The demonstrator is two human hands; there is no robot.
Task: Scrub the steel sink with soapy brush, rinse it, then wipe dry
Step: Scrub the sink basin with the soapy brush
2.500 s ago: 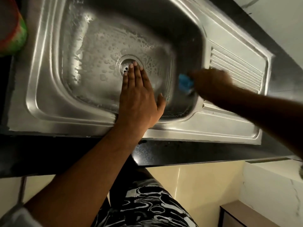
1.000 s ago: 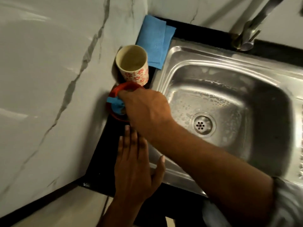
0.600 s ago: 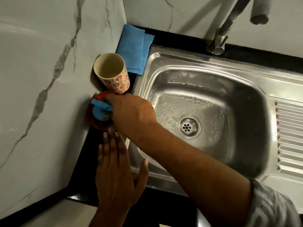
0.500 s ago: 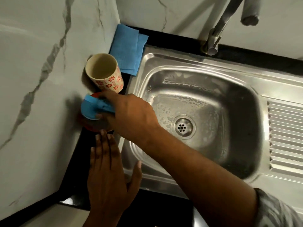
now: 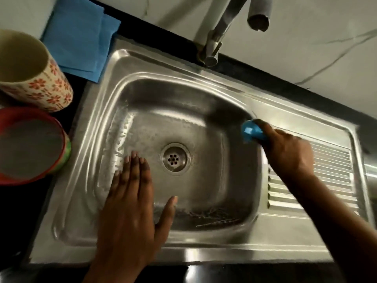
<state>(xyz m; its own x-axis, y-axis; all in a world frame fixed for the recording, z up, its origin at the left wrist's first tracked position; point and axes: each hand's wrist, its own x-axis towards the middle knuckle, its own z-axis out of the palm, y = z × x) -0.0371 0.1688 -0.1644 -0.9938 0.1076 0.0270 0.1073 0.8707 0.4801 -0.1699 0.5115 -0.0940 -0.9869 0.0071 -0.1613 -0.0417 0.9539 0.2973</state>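
The steel sink point(image 5: 204, 64) fills the view, its basin wet and soapy around the round drain point(image 5: 175, 159). My right hand point(image 5: 287, 152) grips a blue brush point(image 5: 252, 132) against the basin's right wall, near the ribbed drainboard point(image 5: 330, 170). My left hand point(image 5: 132, 201) lies flat with straight fingers over the basin's near left part, fingertips pointing away from me, just left of the drain. Whether the palm touches the steel is hard to tell.
A red bowl point(image 5: 63, 139) of cloudy liquid sits at the left on the dark counter, with a flowered cup point(image 5: 51, 92) behind it. A folded blue cloth point(image 5: 79, 35) lies at the back left corner. The tap point(image 5: 220, 31) rises behind the basin.
My right hand carried the blue brush from the red bowl at the left across to the basin's right wall. My left hand moved from the counter into the basin. The view shifted right.
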